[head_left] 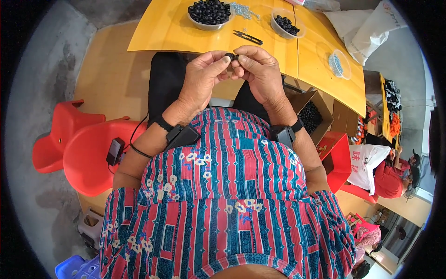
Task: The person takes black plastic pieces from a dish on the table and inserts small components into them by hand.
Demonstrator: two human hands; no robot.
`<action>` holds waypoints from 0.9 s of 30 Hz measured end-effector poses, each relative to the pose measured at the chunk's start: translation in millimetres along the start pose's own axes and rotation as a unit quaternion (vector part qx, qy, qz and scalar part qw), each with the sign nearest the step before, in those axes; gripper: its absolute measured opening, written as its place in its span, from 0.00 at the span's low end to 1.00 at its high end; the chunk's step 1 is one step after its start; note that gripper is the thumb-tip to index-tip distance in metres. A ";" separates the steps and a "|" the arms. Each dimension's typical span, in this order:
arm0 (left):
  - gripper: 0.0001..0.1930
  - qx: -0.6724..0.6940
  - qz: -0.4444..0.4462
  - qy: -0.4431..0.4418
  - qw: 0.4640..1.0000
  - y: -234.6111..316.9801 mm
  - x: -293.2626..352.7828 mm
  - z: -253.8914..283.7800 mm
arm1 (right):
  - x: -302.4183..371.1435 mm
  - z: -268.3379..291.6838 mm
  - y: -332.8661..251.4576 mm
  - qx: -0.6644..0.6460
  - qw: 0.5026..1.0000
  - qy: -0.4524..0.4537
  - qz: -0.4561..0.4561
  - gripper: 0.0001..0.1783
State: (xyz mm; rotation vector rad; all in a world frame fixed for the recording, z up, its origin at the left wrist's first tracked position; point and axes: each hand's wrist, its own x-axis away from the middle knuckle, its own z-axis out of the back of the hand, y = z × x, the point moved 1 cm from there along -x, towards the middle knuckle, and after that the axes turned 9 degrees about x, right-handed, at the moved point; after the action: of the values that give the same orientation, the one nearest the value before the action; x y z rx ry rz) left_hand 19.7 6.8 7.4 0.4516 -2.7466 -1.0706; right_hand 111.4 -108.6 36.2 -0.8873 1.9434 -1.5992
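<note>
My left hand (204, 76) and my right hand (261, 73) meet just off the front edge of the yellow table (162, 28). Between their fingertips is a small black part (231, 56), which both hands pinch. Fingers cover much of it, so its exact kind is unclear. Just beyond the hands, black thread snips (248, 37) lie on the tabletop. Farther back stands a clear bowl (210, 27) heaped with black bead-like parts (209, 11), beside a loose scatter of small pale-blue pieces (243, 10).
A second bowl (275, 30) with fewer black parts and a tub (347, 70) of pale-blue pieces stand to the right. Below the table's right side is a cardboard box (328, 122) of black parts. Red chairs (90, 158) stand left; a person in red (389, 180) is far right.
</note>
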 end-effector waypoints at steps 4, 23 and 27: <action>0.10 0.006 0.003 -0.007 1.000 -0.9 -0.2 2.5 | -0.1 0.6 -0.9 0.013 1.000 -0.009 0.003 0.08; 0.10 -0.023 0.008 0.020 1.000 -4.8 0.6 7.0 | 0.2 5.9 -4.1 0.054 0.997 -0.015 -0.055 0.10; 0.10 -0.016 -0.005 0.022 1.000 -4.4 -1.1 9.2 | -1.2 5.3 -0.6 -0.008 0.996 -0.027 -0.083 0.10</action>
State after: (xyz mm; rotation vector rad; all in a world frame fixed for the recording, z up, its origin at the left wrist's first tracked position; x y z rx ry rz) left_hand 19.3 10.0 -2.5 0.4804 -2.6867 -1.0927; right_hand 116.0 -111.3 35.6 -1.1115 1.8897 -1.6356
